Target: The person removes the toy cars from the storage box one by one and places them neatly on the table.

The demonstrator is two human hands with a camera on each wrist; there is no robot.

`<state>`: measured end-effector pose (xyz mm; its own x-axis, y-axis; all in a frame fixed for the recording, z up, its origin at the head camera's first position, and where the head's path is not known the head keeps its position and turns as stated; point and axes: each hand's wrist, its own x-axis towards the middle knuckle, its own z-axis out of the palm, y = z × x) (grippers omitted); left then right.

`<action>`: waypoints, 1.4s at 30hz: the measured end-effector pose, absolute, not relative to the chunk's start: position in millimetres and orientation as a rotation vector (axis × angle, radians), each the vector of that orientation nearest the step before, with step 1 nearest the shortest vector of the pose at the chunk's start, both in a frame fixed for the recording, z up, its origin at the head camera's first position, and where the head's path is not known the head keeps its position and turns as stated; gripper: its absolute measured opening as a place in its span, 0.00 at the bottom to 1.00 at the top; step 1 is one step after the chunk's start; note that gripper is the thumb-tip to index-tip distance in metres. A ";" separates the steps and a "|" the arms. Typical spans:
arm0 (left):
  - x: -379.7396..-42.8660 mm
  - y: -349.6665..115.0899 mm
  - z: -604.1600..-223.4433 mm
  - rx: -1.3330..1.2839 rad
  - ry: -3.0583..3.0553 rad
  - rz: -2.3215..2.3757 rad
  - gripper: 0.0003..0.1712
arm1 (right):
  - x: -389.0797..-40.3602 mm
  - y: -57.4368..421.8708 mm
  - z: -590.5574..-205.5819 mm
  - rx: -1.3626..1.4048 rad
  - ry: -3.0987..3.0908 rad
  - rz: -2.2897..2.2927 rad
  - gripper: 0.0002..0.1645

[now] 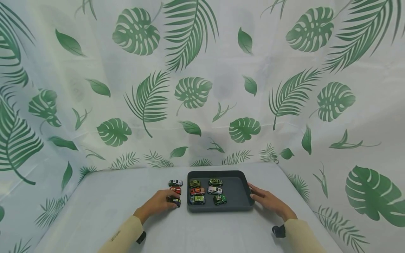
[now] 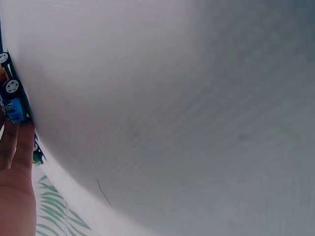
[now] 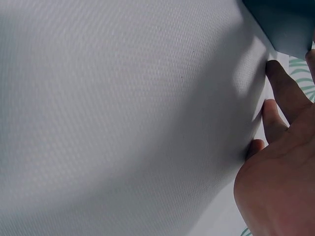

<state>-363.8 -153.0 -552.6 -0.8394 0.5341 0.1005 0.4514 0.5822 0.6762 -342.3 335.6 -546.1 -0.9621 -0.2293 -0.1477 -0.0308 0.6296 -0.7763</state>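
Observation:
My left hand (image 1: 159,202) pinches a dark blue toy car (image 1: 175,201) on the table just left of the tray. In the left wrist view that car shows its blue end and pale-spoked wheels at the left edge, with fingers (image 2: 23,147) against it. Beyond the hand, a red toy car (image 1: 175,190) and a white and green toy car (image 1: 175,182) stand in line. My right hand (image 1: 270,202) rests at the right side of the dark grey tray (image 1: 221,208), thumb and fingertips right at its rim. In the right wrist view its fingers are spread, relaxed.
Inside the tray, toy cars stand in two columns: an orange-red car (image 1: 197,191), a yellow-green car (image 1: 197,200), a white car (image 1: 214,190), a green car (image 1: 219,200) and others. A leaf-printed cloth (image 1: 202,105) hangs behind the white table (image 1: 126,196).

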 end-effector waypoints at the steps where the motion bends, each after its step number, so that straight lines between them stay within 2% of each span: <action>1: -363.9 -152.9 -552.5 0.842 2.690 1.100 0.17 | -341.9 335.7 -546.1 -0.211 2.621 -1.241 0.41; 17: -368.6 -158.4 -538.1 0.792 2.690 1.264 0.19 | -338.7 333.9 -542.8 -0.227 2.604 -1.276 0.40; 31: -392.9 -138.7 -499.4 0.790 2.730 1.382 0.34 | -338.2 335.1 -543.9 -0.213 2.599 -1.289 0.40; 42: -402.4 -109.3 -485.3 0.904 2.668 1.397 0.37 | -338.4 335.5 -544.7 -0.221 2.584 -1.304 0.40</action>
